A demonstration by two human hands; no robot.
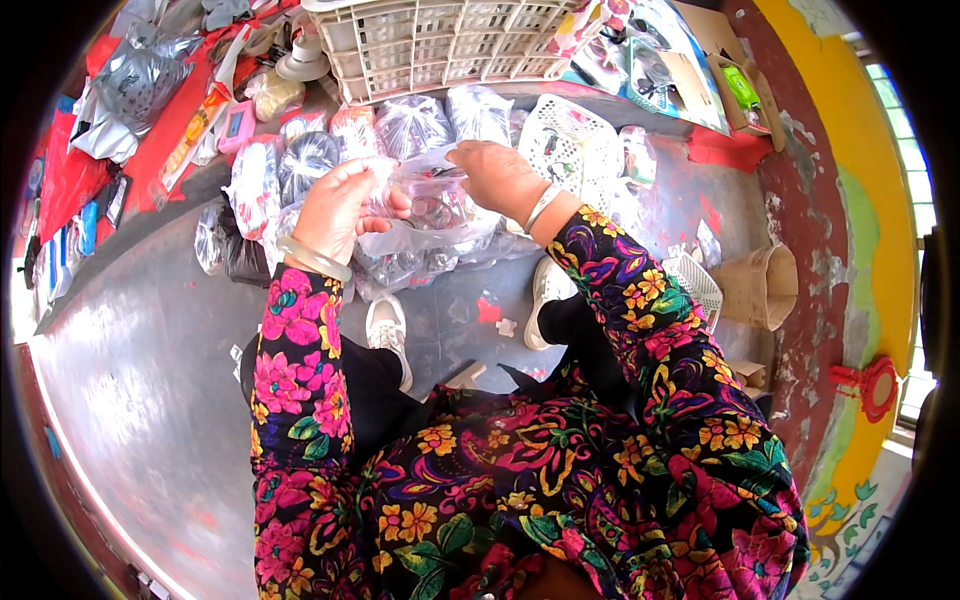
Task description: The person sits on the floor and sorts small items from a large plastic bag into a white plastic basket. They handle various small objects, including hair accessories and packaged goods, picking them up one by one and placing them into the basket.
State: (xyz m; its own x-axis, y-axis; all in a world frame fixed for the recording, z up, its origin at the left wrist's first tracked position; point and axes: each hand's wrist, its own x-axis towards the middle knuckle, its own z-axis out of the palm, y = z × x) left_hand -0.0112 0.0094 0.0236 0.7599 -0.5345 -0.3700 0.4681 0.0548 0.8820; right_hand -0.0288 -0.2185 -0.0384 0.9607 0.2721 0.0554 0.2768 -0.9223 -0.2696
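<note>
A clear plastic bag (432, 210) with small dark items inside hangs between my two hands, its mouth pulled apart. My left hand (345, 210) pinches the bag's left edge, with its fingers curled round the film. On the other side my right hand (497, 180) grips the right edge, its fingertips partly hidden behind the hand. Below and behind this bag lie more filled clear bags (400, 268), close to my wrists. Just right of my right hand stands a white perforated basket (590, 130) with small items in it.
A large beige plastic crate (440, 50) stands at the far side. Several filled bags (412, 125) line up before it. Red cloth with packages (140, 85) lies far left. At right are a cardboard box (760, 285), a small white basket (695, 280) and the wall (800, 200).
</note>
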